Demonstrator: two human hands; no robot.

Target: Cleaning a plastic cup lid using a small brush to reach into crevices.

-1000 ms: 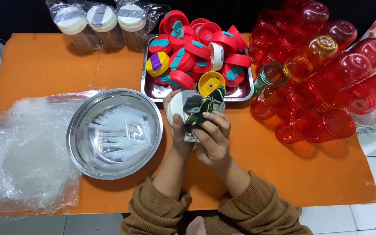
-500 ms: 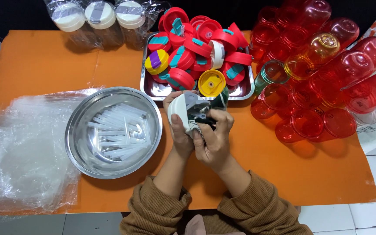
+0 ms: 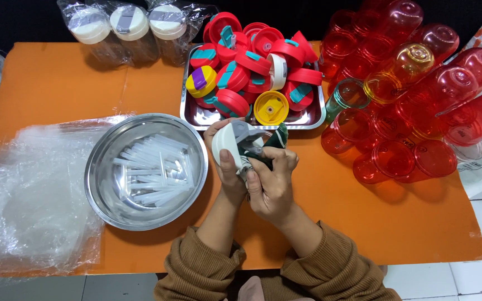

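Taking the round stainless-steel bowl (image 3: pixel 146 170) of clear plastic straws as the landmark, crumpled clear plastic sheeting (image 3: pixel 26 195) is lying to its left on the orange table (image 3: pixel 57 89), and three wrapped white-lidded bottles (image 3: pixel 129 25) are standing behind it. Just right of the bowl, a white round plastic bottle lid with a grey flip tab (image 3: pixel 234 144) is being gripped by the left hand (image 3: pixel 227 167), whose fingers are curled closed around its rim with the thumb laid across its face. A dark green cloth (image 3: pixel 269 147) is being pressed against the lid by the right hand (image 3: pixel 271 181), which is bunched closed over it. The lid is being judged light, rigid and somewhat slippery, best taken by its outer rim rather than by the hinged tab; the cloth is being judged soft and limp. Behind the hands, a rectangular steel tray (image 3: pixel 196 114) is holding red, teal and yellow lids. Farthest right of the bowl, a heap of translucent red plastic bottles (image 3: pixel 419 83) is lying, with one green bottle (image 3: pixel 344 97) among them.
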